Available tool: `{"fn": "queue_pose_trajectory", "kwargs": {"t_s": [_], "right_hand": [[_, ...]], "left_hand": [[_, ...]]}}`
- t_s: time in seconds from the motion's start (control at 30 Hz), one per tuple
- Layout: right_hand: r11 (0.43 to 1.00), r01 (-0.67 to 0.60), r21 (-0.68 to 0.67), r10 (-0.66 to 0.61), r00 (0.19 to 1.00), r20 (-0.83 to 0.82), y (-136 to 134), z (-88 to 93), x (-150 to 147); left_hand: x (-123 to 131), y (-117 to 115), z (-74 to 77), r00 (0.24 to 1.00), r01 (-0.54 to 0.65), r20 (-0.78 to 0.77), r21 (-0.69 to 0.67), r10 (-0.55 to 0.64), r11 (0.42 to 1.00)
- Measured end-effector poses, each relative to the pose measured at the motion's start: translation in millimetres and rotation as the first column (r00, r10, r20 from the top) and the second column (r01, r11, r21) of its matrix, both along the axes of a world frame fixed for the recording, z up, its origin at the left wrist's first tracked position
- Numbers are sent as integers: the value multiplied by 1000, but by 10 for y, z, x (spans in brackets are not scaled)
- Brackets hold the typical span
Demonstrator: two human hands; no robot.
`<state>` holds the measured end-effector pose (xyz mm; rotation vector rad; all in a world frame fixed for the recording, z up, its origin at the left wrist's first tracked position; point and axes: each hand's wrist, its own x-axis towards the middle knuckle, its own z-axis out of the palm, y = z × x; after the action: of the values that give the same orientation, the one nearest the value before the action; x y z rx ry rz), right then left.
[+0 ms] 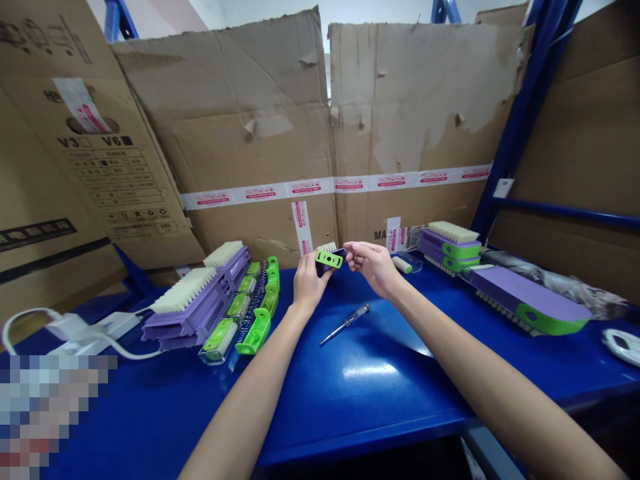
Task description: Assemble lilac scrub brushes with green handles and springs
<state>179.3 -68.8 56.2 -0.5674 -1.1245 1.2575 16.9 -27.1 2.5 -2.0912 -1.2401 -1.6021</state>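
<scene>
My left hand (309, 279) is closed round a purple brush with pale bristles and a green end piece (329, 259), held up over the blue table. My right hand (374, 265) is just right of the brush, fingertips pinched together close to its purple edge. Whatever the pinch holds, if anything, is too small to make out. On the table below and between my hands lies a screwdriver (345, 324) with a clear handle. Behind my right hand is a small clear part with a pale green piece (403, 265).
Purple brush bodies (193, 303) are stacked at left, beside clear-and-green parts (220, 341), dark springs (250, 312) and green end caps (255, 331). A white power strip (103, 333) lies further left. Assembled purple-green brushes (530, 297) lie at right. Cardboard (260, 147) stands behind.
</scene>
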Motion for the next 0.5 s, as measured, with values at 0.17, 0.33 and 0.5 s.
{"fn": "queue_pose_trajectory", "kwargs": {"t_s": [0.17,0.33,0.5], "right_hand": [[1000,10,17,-11,1000,19,-2,-7,-18],[1000,8,-9,-8,1000,-2,14,-6,3],[999,-30,-22,29,999,-35,30,-4,22]], "left_hand": [[-3,7,-8,1000,2,-5,6,-2,1000],[-6,14,-15,1000,1,-2,-5,-1,1000],[-9,8,-10,1000,10,-4,-6,-10,1000]]}}
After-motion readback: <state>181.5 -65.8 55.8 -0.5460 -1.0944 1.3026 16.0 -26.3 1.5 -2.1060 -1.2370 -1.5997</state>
